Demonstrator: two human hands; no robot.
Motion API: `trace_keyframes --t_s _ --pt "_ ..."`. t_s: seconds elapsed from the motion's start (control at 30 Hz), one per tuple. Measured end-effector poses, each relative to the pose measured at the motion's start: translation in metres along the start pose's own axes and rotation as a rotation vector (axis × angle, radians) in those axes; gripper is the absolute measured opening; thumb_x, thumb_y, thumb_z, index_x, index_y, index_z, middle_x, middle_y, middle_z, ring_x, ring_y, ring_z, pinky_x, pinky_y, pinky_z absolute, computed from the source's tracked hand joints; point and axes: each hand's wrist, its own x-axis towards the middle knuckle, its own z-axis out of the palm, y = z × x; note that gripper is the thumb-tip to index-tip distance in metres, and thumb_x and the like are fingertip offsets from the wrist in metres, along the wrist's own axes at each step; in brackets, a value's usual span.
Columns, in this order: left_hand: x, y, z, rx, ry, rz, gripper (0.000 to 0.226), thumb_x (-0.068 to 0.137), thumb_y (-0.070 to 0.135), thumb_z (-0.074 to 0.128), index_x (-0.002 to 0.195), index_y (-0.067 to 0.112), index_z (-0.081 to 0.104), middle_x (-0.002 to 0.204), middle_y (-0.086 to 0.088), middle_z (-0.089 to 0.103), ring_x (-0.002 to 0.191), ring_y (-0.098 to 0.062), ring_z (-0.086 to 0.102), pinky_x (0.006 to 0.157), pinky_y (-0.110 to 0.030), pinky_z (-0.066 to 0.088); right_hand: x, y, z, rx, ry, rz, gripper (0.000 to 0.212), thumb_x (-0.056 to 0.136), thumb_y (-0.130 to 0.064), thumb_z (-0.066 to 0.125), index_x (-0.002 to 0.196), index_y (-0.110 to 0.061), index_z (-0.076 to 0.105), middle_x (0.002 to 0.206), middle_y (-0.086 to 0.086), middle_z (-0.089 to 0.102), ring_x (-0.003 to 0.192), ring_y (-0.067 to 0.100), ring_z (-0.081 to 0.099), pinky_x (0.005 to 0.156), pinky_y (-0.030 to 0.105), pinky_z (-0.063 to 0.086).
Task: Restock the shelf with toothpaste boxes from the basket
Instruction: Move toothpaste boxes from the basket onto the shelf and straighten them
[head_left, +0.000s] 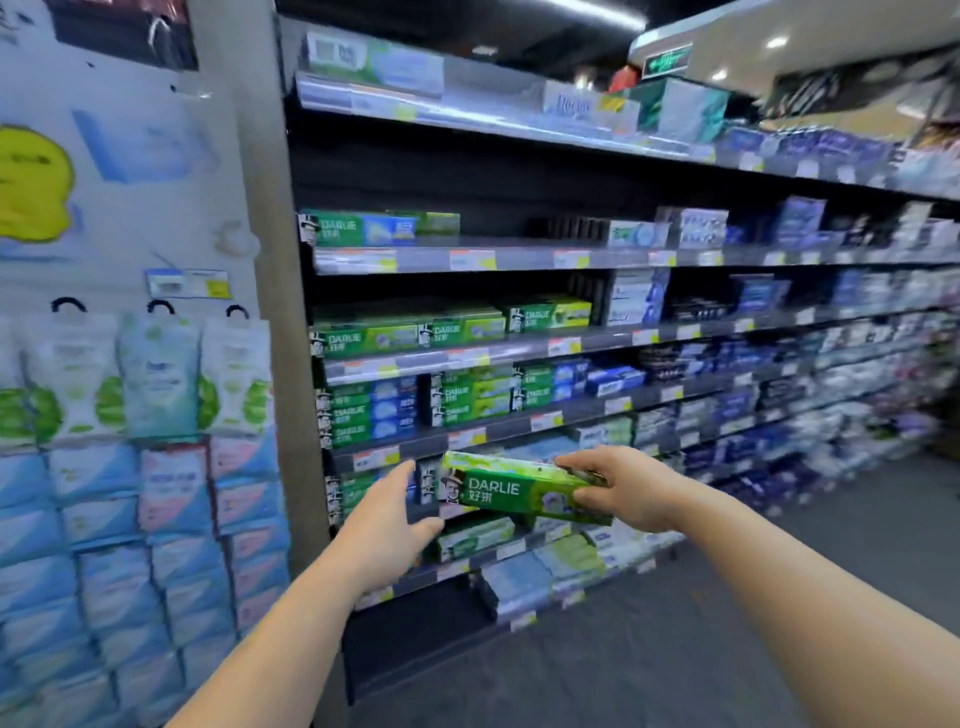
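Observation:
A green Darlie toothpaste box (511, 492) is held level in front of the lower shelves, and a second green box seems to lie under it. My right hand (621, 488) grips its right end. My left hand (387, 525) is just left of the box with fingers apart, not clearly touching it. The shelf unit (519, 257) carries rows of green Darlie boxes (410, 332) on its left side, on several levels. The basket is out of sight.
A grey pillar (270, 312) bounds the shelves on the left. Hanging pouches and stacked blue and pink packs (156, 519) fill the end display beside it. Blue and white toothpaste boxes (779, 364) run along the shelves to the right. Grey floor (675, 649) lies below.

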Motion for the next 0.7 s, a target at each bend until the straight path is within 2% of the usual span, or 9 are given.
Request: trace_keyframes --t_s 0.1,0.17,0.23,0.27,0.33,0.4,0.6,0.7 --pt "0.018 0.025 0.013 0.009 0.018 0.007 0.080 0.090 0.037 0.059 0.150 0.024 0.008 0.157 0.004 0.018 0.141 -0.016 0.024 0.114 -0.034 0.027 0.002 0.027 -0.025 0.015 0.044 -0.002 0.049 0.096 -0.030 0.054 0.142 -0.036 0.040 0.146 -0.005 0.043 0.123 0.020 0.051 0.092 0.030 0.047" --pt "0.026 0.034 0.016 0.021 0.022 0.000 0.079 0.090 0.037 0.058 0.150 0.025 0.008 0.157 0.004 0.018 0.139 -0.016 0.028 0.109 -0.029 0.031 0.009 0.036 -0.038 0.013 0.074 -0.022 0.048 0.096 -0.028 0.053 0.142 -0.034 0.040 0.143 -0.004 0.045 0.106 0.015 0.057 0.080 0.023 0.045" --pt "0.035 0.038 0.016 0.047 0.023 -0.008 0.080 0.090 0.037 0.058 0.150 0.025 0.007 0.157 0.004 0.017 0.140 -0.016 0.027 0.110 -0.030 0.031 0.017 0.039 -0.048 0.003 0.094 -0.056 0.047 0.097 -0.026 0.053 0.142 -0.032 0.041 0.137 -0.004 0.048 0.083 0.003 0.053 0.066 0.016 0.041" --pt "0.041 0.039 0.017 0.060 0.026 -0.012 0.080 0.090 0.037 0.058 0.150 0.024 0.007 0.157 0.004 0.017 0.141 -0.016 0.025 0.113 -0.033 0.028 0.023 0.041 -0.051 0.004 0.101 -0.074 0.047 0.097 -0.025 0.053 0.142 -0.032 0.041 0.137 -0.004 0.048 0.087 0.003 0.054 0.068 0.017 0.042" --pt "0.054 0.038 0.016 0.081 0.040 -0.021 0.080 0.090 0.037 0.059 0.151 0.024 0.008 0.157 0.004 0.017 0.142 -0.016 0.021 0.115 -0.034 0.024 0.039 0.045 -0.056 -0.004 0.118 -0.105 0.048 0.096 -0.025 0.054 0.142 -0.033 0.041 0.141 -0.005 0.047 0.113 0.013 0.054 0.085 0.023 0.044" --pt "0.069 0.035 0.015 0.089 0.049 -0.027 0.080 0.090 0.037 0.059 0.151 0.023 0.008 0.157 0.004 0.017 0.143 -0.016 0.020 0.115 -0.033 0.023 0.059 0.048 -0.058 -0.009 0.119 -0.112 0.049 0.096 -0.025 0.055 0.141 -0.034 0.042 0.143 -0.005 0.046 0.124 0.017 0.050 0.093 0.027 0.042" --pt "0.128 0.015 0.004 0.042 0.025 -0.094 0.078 0.090 0.038 0.058 0.150 0.028 0.008 0.157 0.002 0.015 0.139 -0.020 0.028 0.110 -0.034 0.032 0.134 0.055 -0.063 -0.033 0.092 -0.149 0.049 0.095 -0.024 0.056 0.141 -0.032 0.042 0.143 -0.007 0.046 0.128 0.015 0.048 0.100 0.028 0.040" --pt "0.161 0.008 -0.009 0.047 0.046 -0.116 0.078 0.090 0.038 0.058 0.150 0.027 0.009 0.157 0.002 0.017 0.137 -0.022 0.032 0.111 -0.038 0.032 0.176 0.056 -0.073 -0.035 0.098 -0.164 0.048 0.095 -0.025 0.056 0.141 -0.032 0.043 0.144 -0.007 0.045 0.127 0.016 0.047 0.097 0.027 0.040"
